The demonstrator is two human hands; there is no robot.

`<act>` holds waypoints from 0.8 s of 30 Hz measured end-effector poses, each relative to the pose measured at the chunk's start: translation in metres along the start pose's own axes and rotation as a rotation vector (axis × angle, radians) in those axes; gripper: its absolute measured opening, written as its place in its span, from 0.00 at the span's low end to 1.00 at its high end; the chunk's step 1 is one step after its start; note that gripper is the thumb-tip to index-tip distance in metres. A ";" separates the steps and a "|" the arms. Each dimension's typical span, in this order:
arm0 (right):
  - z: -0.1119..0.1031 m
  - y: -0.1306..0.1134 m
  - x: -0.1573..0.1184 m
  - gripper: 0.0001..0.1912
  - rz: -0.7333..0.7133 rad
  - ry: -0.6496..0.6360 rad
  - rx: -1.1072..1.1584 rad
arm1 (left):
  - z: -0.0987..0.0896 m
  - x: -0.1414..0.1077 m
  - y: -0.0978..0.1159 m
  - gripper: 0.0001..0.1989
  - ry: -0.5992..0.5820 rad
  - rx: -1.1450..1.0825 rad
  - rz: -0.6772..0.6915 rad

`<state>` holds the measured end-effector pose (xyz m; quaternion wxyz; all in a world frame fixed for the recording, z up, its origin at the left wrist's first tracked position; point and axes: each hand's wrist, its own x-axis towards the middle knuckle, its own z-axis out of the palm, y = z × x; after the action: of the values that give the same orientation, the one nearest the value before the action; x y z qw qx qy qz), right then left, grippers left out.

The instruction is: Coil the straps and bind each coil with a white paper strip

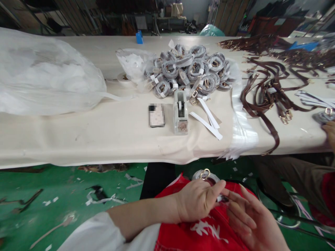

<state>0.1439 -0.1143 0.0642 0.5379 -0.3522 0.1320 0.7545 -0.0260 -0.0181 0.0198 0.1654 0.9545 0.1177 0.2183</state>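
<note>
Over my lap, my left hand (pixel 195 202) is closed around a coiled strap (pixel 211 176) in pale wrapping. A gold ring (pixel 205 174) and a bit of brown show at its top; my hand hides most of the rest. My right hand (pixel 247 212) is beside it, palm turned up, with fingers stretched out and the fingertips at my left thumb. Something small and white shows between the hands, too hidden to name. On the table ahead stand a tape dispenser (pixel 180 113), paper strips (pixel 206 120) and a heap of wrapped coiled straps (pixel 192 69).
A large translucent plastic bag (pixel 49 76) lies on the table (pixel 78 139) at left. Brown straps (pixel 272 90) spread at right, near flat plastic sleeves (pixel 242 125). Another person's hand (pixel 329 134) is at the right edge. Scraps litter the green floor (pixel 78 205).
</note>
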 end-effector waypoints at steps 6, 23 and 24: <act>-0.002 -0.008 -0.002 0.20 0.051 -0.030 -0.103 | -0.005 0.004 0.001 0.18 -0.036 -0.021 -0.011; -0.011 0.003 -0.004 0.24 -0.014 0.083 -0.424 | -0.001 0.007 -0.002 0.09 -0.126 -0.099 -0.040; -0.011 0.003 -0.005 0.25 -0.015 0.084 -0.452 | 0.000 0.007 -0.003 0.09 -0.136 -0.100 -0.036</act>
<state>0.1459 -0.1254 0.0586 0.4448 -0.4959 -0.0207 0.7455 -0.0204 -0.0134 0.0214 0.2244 0.9554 0.1121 0.1557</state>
